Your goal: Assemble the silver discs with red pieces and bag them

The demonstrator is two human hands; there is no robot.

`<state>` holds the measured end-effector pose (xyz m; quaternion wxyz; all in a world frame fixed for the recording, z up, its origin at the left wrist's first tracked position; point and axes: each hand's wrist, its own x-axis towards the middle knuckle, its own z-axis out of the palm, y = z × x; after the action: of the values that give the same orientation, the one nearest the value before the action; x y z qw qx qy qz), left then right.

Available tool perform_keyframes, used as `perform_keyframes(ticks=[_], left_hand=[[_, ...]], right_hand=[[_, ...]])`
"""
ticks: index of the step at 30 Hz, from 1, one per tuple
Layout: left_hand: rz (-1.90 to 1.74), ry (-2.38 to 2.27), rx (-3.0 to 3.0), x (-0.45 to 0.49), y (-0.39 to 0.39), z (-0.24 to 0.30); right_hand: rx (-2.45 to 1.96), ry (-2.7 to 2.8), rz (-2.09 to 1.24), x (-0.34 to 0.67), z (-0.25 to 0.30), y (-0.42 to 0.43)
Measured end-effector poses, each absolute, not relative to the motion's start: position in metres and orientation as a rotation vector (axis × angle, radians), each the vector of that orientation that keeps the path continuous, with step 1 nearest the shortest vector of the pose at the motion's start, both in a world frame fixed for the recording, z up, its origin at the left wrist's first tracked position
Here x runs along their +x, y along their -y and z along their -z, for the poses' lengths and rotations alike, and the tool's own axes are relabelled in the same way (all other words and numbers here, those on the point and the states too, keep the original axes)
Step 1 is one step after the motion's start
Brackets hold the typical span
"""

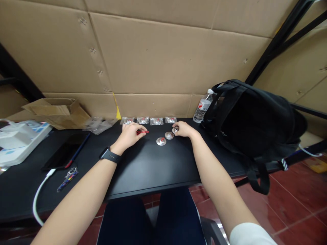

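My left hand [130, 135], with a dark watch on the wrist, pinches a red cord [143, 132] between thumb and fingers. My right hand [183, 129] is closed on the edge of a small domed metal disc [175, 129], which looks like a finger cymbal. Just left of it a similar disc [169, 135] lies on the black table. Nearer to me is another disc [161, 141] with a red cord at its centre. Behind my hands, several clear plastic packets [156, 121] holding discs and red cord form a row along the cardboard wall.
At right stand a water bottle [203, 106] and a black backpack [255, 119]. Left of my hands are empty clear bags [98, 126], a paper bag [60, 114], a tablet [65, 151], a keychain [67, 178], a white cable [38, 197] and a white power strip [25, 146].
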<state>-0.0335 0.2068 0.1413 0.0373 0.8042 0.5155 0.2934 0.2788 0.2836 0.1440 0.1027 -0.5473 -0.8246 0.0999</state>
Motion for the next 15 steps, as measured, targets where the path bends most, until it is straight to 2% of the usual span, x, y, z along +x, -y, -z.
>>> perform_keyframes(ticks=[9, 15], left_hand=[[-1.007, -1.588, 2.479, -0.029, -0.205, -0.142], [-1.096, -1.603, 2.484, -0.022, -0.197, -0.149]], right_hand=[[-1.651, 2.351, -0.361, 0.288, -0.147, -0.282], [-1.270, 2.090, -0.394, 0.270, -0.151, -0.272]])
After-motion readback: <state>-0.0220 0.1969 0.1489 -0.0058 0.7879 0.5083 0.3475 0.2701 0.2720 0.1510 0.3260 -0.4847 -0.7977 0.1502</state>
